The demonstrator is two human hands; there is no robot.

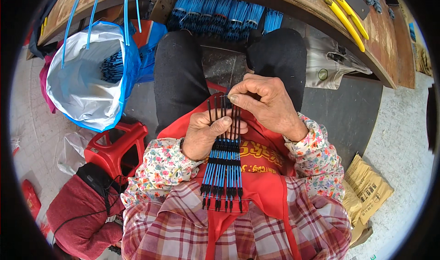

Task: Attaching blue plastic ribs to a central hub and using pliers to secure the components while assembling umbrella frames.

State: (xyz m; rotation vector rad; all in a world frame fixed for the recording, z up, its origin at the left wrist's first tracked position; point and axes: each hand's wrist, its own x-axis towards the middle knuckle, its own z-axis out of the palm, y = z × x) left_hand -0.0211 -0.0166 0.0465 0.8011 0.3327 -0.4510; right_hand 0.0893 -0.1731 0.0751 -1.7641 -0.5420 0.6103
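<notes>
My left hand point(206, 131) is wrapped round a flat row of thin blue-and-black rods point(223, 168), thumb across the front. The rods fan slightly over my lap. Their black tips stand up above the fingers, and their lower ends carry black pieces with a thin line across them. My right hand point(268, 102) is at the upper tips, thumb and forefinger pinched together. A thin, wire-like line shows at the pinch, but its kind is too small to make out. Beneath the rods lies a red apron point(263, 191) with yellow print.
Tied bundles of blue-and-black rods point(220, 15) lie under the wooden bench point(382, 44). Yellow-handled cutters point(346, 19) rest on it. To the left stand a white-lined blue sack point(78, 95) with rods inside and a red stool point(112, 152). Blue strips point(127, 15) hang down above the sack.
</notes>
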